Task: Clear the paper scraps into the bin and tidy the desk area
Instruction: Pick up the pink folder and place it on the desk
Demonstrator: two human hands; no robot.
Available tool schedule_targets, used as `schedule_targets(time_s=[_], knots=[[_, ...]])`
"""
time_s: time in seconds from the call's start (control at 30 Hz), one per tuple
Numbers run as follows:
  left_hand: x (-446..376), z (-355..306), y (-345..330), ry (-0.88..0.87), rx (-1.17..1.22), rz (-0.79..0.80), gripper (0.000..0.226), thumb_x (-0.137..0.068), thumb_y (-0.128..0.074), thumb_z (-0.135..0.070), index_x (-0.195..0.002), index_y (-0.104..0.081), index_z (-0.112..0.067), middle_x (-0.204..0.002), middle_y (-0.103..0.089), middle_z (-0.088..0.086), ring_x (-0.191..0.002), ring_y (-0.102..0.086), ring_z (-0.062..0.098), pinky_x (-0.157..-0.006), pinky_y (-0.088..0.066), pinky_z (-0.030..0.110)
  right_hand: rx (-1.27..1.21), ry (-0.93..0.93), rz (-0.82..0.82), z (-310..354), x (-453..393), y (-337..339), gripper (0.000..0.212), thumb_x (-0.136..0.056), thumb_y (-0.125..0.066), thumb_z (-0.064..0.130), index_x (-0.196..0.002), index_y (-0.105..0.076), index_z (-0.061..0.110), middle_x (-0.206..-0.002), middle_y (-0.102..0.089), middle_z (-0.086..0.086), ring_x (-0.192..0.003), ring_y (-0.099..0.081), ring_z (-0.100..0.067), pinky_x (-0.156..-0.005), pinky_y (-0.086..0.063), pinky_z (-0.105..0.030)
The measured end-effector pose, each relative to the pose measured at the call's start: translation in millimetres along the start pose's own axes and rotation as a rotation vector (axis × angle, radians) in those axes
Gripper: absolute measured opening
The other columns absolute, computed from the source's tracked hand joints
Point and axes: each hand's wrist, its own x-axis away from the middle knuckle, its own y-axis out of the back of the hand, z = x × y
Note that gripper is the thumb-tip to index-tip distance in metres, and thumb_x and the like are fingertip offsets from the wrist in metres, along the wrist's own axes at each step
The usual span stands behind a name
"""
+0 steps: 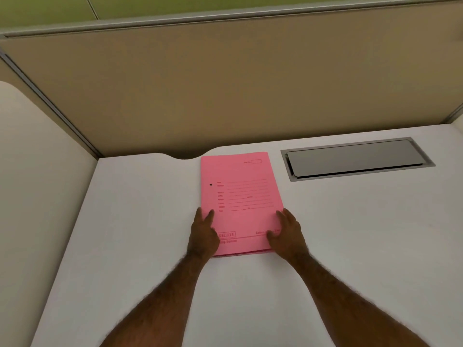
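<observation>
Two hands lay on one pink folder [240,201], and that folder was the main thing on the white worktop [350,234]. The left hand [203,235] rested flat on the folder's near left corner, fingers spread and loose — pressing down, not gripping. The right hand [285,234] sat on the folder's near right edge, fingers apart too, its thumb lying on the cover. Neither hand was closed around anything.

The folder lay flat and shut, its far edge close to the tan wall panel [225,96]. To the right of the folder, a little apart from it, was a grey metal flap [355,159] set into the worktop.

No paper scraps and no bin could be seen near the folder. So this looked like the tidy-up part — squaring the folder in its place. The next move would likely need a gentle, even push from both hands so the folder stayed straight.
</observation>
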Motion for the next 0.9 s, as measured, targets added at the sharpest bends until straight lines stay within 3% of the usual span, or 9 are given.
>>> schedule_targets(time_s=[0.13, 0.2, 0.3, 0.33, 0.43, 0.5, 0.7, 0.9], knots=[[2, 6, -5, 0.024, 0.028, 0.073, 0.062, -0.099, -0.044, -0.010, -0.154, -0.016, -0.016, -0.161, -0.010, 0.004, -0.141, -0.030, 0.025, -0.089, -0.049, 0.018, 0.070, -0.034, 0.039, -9, -2, -11, 0.078, -0.079, -0.058, 0.048, -0.143, -0.035, 0.010, -0.151, -0.035, -0.011, -0.136, -0.036, -0.032, -0.107, -0.043, -0.051], [7, 10, -6, 0.005, 0.001, 0.073, 0.063, -0.099, -0.045, -0.012, -0.154, -0.014, -0.017, -0.161, -0.008, 0.004, -0.142, -0.027, 0.025, -0.095, -0.049, 0.026, 0.103, -0.021, 0.035, -7, 5, -9, 0.079, -0.078, -0.057, 0.050, -0.144, -0.034, 0.012, -0.150, -0.035, -0.009, -0.136, -0.036, -0.031, -0.106, -0.043, -0.052], [23, 13, -1, -0.059, 0.016, 0.060, 0.063, -0.099, -0.046, -0.016, -0.153, -0.013, -0.022, -0.155, -0.027, 0.003, -0.123, -0.047, 0.017, -0.078, -0.056, 0.022, 0.112, 0.002, 0.020, -4, 21, -5, 0.077, -0.084, -0.064, 0.043, -0.146, -0.032, 0.013, -0.154, -0.031, -0.009, -0.139, -0.034, -0.031, -0.110, -0.038, -0.052], [30, 12, 1, -0.073, 0.024, 0.049, 0.064, -0.099, -0.046, -0.016, -0.153, -0.013, -0.022, -0.154, -0.028, 0.004, -0.122, -0.048, 0.017, -0.078, -0.056, 0.024, 0.104, 0.003, 0.008, -3, 28, -2, 0.075, -0.084, -0.064, 0.043, -0.145, -0.034, 0.013, -0.152, -0.033, -0.009, -0.137, -0.036, -0.031, -0.109, -0.040, -0.052], [58, 10, 10, -0.098, -0.067, 0.017, 0.064, -0.098, -0.048, -0.014, -0.154, -0.016, -0.017, -0.160, -0.015, 0.007, -0.143, -0.026, 0.028, -0.105, -0.042, 0.040, 0.078, 0.037, -0.035, 2, 56, 6, 0.065, -0.083, -0.064, 0.042, -0.139, -0.043, 0.015, -0.141, -0.046, -0.009, -0.130, -0.044, -0.030, -0.105, -0.045, -0.049], [80, 9, 18, -0.136, -0.113, -0.005, 0.061, -0.098, -0.048, -0.017, -0.152, -0.020, -0.014, -0.160, -0.016, 0.011, -0.146, -0.020, 0.030, -0.113, -0.034, 0.044, 0.071, 0.073, -0.077, 7, 82, 12, 0.062, -0.086, -0.066, 0.036, -0.140, -0.044, 0.013, -0.143, -0.045, -0.010, -0.133, -0.041, -0.031, -0.108, -0.039, -0.046], [166, 13, 46, -0.202, -0.165, -0.036, 0.057, -0.101, -0.041, -0.028, -0.152, -0.022, -0.011, -0.161, -0.016, 0.009, -0.148, -0.012, 0.025, -0.120, -0.016, 0.035, 0.094, 0.098, -0.167, 10, 174, 15, 0.067, -0.088, -0.063, 0.042, -0.144, -0.040, 0.014, -0.155, -0.034, -0.007, -0.144, -0.027, -0.025, -0.115, -0.027, -0.042], [271, 38, 70, -0.284, -0.219, -0.062, 0.054, -0.102, -0.036, -0.033, -0.150, -0.028, -0.009, -0.160, -0.019, 0.010, -0.148, -0.014, 0.026, -0.119, -0.011, 0.034, 0.095, 0.090, -0.223, 2, 293, -4, 0.066, -0.089, -0.060, 0.046, -0.144, -0.042, 0.013, -0.155, -0.033, -0.007, -0.145, -0.026, -0.023, -0.117, -0.024, -0.038]])
